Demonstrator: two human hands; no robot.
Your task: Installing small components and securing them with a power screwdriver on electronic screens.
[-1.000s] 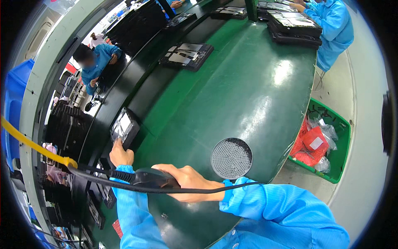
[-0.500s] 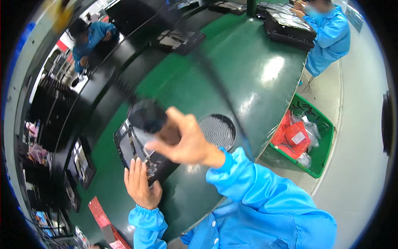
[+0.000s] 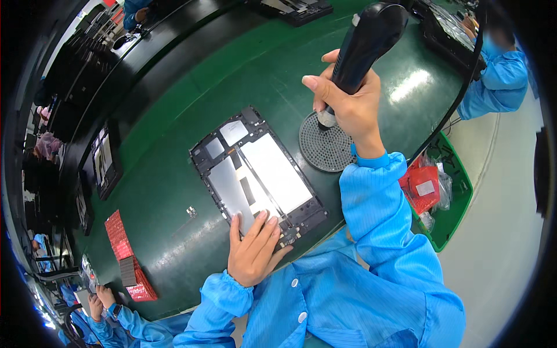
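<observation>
My right hand (image 3: 355, 110) is wrapped around a black electric screwdriver (image 3: 365, 49), as it appears, with its pale tip pointing down. The tip is over the far part of a round, dark dish (image 3: 329, 152) dotted with small holes; whether it touches cannot be told. To the left lies an opened tablet-like device (image 3: 277, 171), with a black frame, silver and white panels and a ribbon strip down its middle. Spread across the device's near edge is my left hand (image 3: 254, 252), fingers apart and holding nothing, covering some small parts there.
On the table left of the device are a small metallic piece (image 3: 191, 212) and a red bubble-wrap strip (image 3: 120, 238). A green bin (image 3: 458, 214) with red packaging stands right. Similar devices (image 3: 103, 159) line the left. Co-workers' hands (image 3: 102, 298) show lower left, another person (image 3: 499, 78) upper right.
My right hand has carried the screwdriver from above the device to over the round dish. My left hand stays on the device's near edge. The whole view has shifted.
</observation>
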